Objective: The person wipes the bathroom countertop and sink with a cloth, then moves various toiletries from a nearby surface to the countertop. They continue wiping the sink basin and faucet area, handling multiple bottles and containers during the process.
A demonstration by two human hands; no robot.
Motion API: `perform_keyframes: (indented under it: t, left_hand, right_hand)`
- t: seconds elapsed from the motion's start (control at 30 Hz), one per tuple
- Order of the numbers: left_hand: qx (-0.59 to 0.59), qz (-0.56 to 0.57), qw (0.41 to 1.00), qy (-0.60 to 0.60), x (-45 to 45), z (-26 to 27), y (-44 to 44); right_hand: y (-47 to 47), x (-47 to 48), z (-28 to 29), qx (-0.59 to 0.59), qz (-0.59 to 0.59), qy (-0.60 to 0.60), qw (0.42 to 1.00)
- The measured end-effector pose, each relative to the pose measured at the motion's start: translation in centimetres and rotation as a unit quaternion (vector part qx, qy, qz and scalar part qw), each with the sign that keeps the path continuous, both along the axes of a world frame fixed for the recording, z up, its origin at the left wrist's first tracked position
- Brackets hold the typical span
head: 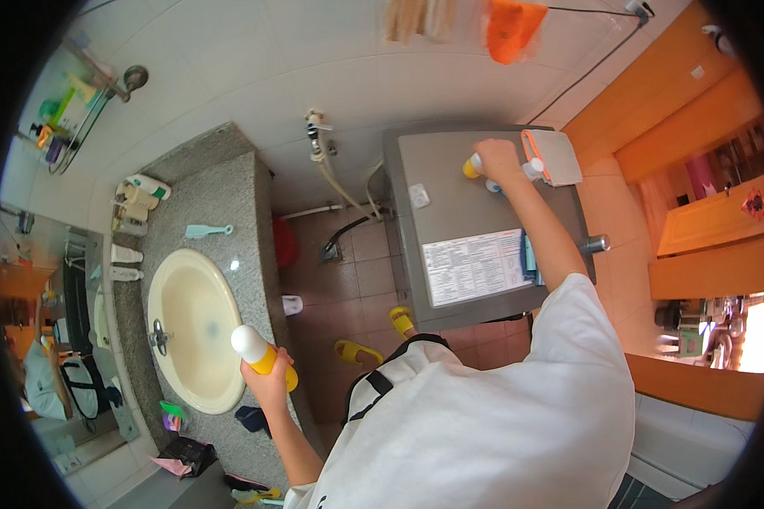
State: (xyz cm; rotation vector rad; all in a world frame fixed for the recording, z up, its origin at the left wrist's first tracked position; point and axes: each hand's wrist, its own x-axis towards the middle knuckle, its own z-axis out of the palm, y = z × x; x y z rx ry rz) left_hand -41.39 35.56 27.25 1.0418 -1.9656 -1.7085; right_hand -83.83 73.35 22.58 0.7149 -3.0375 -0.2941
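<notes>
My left hand (267, 376) is closed around a yellow bottle with a white cap (249, 344), above the edge of the granite counter beside the oval basin (194, 331). Over the grey top of an appliance (449, 210), my right hand (498, 159) is at a small yellow-and-white bottle (472, 166); whether the fingers grip it is unclear. A white-capped bottle (533, 168) and a small white-and-blue item (493, 186) are close to that hand, partly hidden by it. A folded grey cloth with orange trim (561, 156) lies at the appliance's back right corner.
A light-blue brush or scraper (208, 231) lies on the granite counter (229, 184), with several bottles (141, 197) along its wall side. Dark cloth (252, 418) lies below the basin. A printed sheet (474, 267) covers the appliance's front part. Hoses (344, 191) run between counter and appliance.
</notes>
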Motion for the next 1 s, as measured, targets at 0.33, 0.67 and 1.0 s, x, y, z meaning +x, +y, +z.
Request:
perform_keyframes:
  t: [0.33, 0.67, 1.0]
  left_hand:
    - [0.092, -0.075, 0.993, 0.018, 6.2, -0.2, -8.0]
    - [0.187, 0.039, 0.980, 0.060, 9.7, -0.8, -16.1]
    - [0.204, 0.176, 0.962, 0.031, 7.4, -1.5, -24.1]
  right_hand:
    - [-18.5, 19.3, 4.4, -0.589, 0.010, -0.043, 0.807]
    - [-40.5, 21.8, -4.8, -0.687, 0.033, -0.257, 0.679]
    - [-65.8, 8.8, -9.9, -0.584, 0.181, -0.180, 0.770]
